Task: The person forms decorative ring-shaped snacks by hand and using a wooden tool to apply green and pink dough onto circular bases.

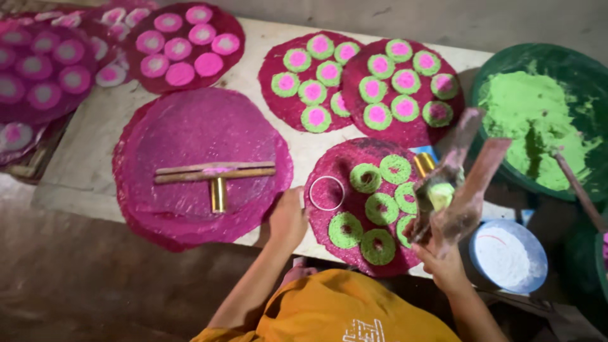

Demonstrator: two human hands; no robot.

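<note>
My right hand point(445, 256) grips a two-armed wooden tool point(472, 168) that clamps a small mould packed with green powder point(441, 194), held over the right edge of a magenta disc point(329, 215). That disc carries several green rings point(381, 208) and one white hoop point(327, 192). My left hand point(288, 218) rests on the board between this disc and a stack of plain magenta discs point(190, 130), holding nothing. On the stack lies a second wooden tool with a brass cylinder point(217, 176).
A green basin of green powder point(538, 120) with a stick point(579, 190) stands at the right, and a blue bowl of white powder point(508, 255) sits below it. Two discs with green-and-pink dots point(310, 82) point(403, 83) lie behind. Pink-and-white dotted discs point(183, 44) fill the far left.
</note>
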